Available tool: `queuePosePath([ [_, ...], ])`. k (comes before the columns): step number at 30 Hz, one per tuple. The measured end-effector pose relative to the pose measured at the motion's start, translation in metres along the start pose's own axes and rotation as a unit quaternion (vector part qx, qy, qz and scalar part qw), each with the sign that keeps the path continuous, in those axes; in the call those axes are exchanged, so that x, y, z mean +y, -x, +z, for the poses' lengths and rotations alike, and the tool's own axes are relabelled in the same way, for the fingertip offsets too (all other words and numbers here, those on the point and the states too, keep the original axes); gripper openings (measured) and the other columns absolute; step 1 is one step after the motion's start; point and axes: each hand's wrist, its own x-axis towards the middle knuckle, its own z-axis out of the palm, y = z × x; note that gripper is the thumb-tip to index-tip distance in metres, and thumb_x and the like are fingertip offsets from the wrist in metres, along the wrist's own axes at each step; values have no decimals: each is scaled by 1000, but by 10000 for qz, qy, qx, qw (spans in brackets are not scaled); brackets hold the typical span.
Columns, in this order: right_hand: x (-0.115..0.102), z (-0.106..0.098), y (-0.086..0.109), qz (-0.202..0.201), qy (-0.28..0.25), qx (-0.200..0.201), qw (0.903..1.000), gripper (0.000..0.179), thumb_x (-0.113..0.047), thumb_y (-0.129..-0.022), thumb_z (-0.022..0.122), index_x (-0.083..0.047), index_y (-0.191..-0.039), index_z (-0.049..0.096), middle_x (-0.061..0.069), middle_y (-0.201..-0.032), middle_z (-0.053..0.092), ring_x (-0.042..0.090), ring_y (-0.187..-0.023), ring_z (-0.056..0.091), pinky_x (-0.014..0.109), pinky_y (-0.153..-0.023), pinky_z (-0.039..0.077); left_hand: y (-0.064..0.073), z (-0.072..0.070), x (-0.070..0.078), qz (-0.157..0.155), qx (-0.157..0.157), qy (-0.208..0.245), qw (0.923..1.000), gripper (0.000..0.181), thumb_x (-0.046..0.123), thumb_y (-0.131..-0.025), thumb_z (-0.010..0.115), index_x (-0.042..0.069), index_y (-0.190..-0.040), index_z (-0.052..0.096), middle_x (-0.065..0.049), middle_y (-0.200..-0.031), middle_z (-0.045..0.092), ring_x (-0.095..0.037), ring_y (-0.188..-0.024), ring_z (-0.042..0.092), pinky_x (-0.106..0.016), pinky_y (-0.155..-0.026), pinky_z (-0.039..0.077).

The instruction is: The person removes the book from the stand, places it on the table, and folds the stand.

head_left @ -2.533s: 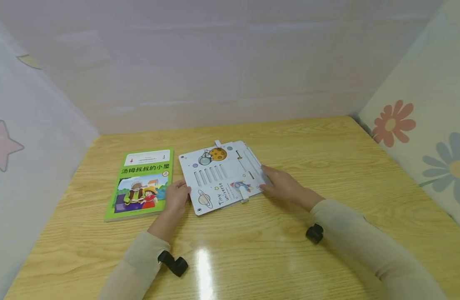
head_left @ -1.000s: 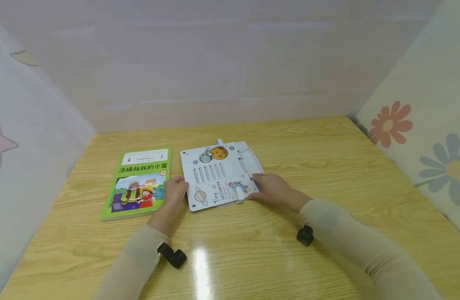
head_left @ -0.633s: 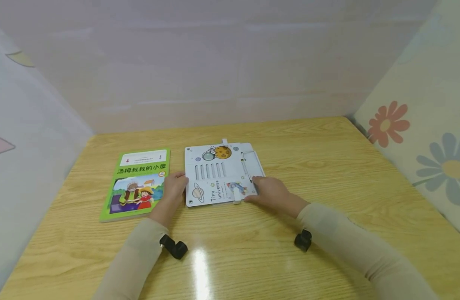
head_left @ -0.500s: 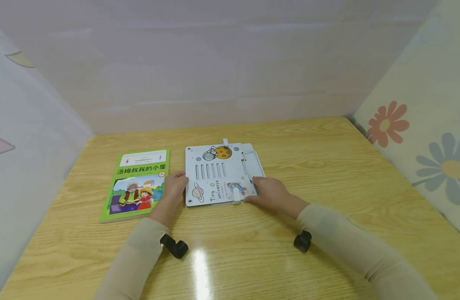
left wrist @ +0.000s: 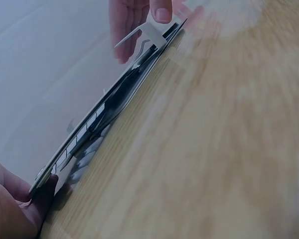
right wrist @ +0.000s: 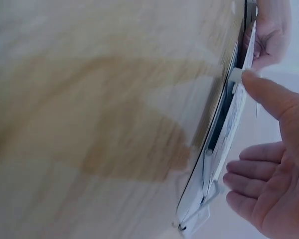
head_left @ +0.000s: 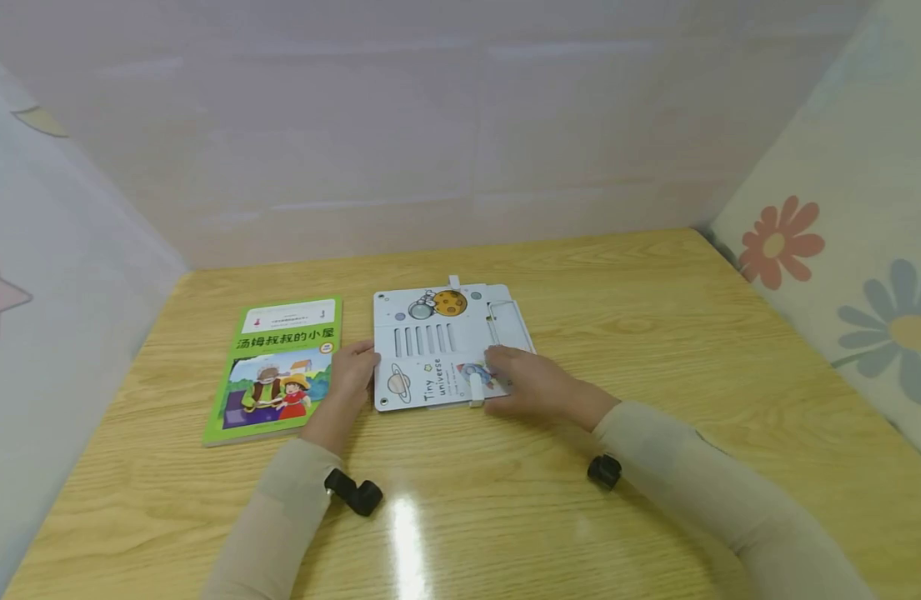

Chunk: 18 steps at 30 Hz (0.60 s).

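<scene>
A white book stand (head_left: 463, 333) printed with planets and "Tiny universe" lies folded on the wooden table. My left hand (head_left: 351, 375) pinches its left edge; the left wrist view has the thumb above the panel and a finger beneath (left wrist: 47, 191). Over the stand's right part is my right hand (head_left: 531, 383), its fingers loosely extended in the right wrist view. There the thumb tip (right wrist: 251, 82) is at the white page clip (right wrist: 235, 74) on the near edge, seemingly touching it. A second page clip (head_left: 454, 282) sticks out at the far edge. A wire support (head_left: 505, 312) shows on the right.
Left of the stand lies a green picture book (head_left: 272, 367), close to my left hand. The wooden table (head_left: 655, 333) extends right and toward me. A pale wall (head_left: 460, 125) stands behind, with flower-printed and star-printed walls at the sides.
The stand has turned until its near edge lies almost straight across. My right hand has let go of the right edge and moved left to the near clip. The left hand keeps its hold.
</scene>
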Motion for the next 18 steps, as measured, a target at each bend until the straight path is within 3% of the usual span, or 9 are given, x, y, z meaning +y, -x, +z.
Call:
queuePosePath([
  [4,-7,0,-6,-362,-101,-49,9993,71,-41,-74,64,2,-126,41,12,-128,40,21,-119,34,31,-98,27,-1,0,-1,56,7,53,10000,40,-3,-83,46,-2,-123,43,-17,-121,46,-24,-111,42,-29,-91,36],
  [7,-10,1,-10,-515,-169,-29,9985,61,-37,-74,66,-1,-120,48,8,-118,51,15,-103,47,27,-89,37,-2,0,-1,88,-19,67,9999,40,-3,-83,45,-3,-123,43,-17,-121,45,-24,-112,42,-29,-91,36],
  [10,-11,3,-12,-588,-213,-18,9980,55,-34,-74,67,-3,-116,51,5,-112,54,11,-92,49,25,-83,40,-2,0,-2,104,-20,76,9999,40,-4,-83,45,-4,-123,43,-18,-121,45,-25,-112,42,-29,-91,35],
  [15,-11,3,-12,-445,-240,-70,9987,58,-35,-74,66,-4,-120,50,8,-119,50,13,-107,46,27,-90,36,-2,0,-2,95,-68,125,9999,40,-3,-83,45,-4,-123,43,-18,-121,45,-24,-111,42,-29,-91,36],
  [18,-10,3,-12,-367,-276,-63,9989,56,-34,-75,66,-4,-120,50,6,-117,52,11,-98,49,25,-85,39,-2,0,-2,60,-103,189,9997,40,-3,-83,45,-3,-123,43,-17,-121,46,-23,-110,43,-28,-90,36],
])
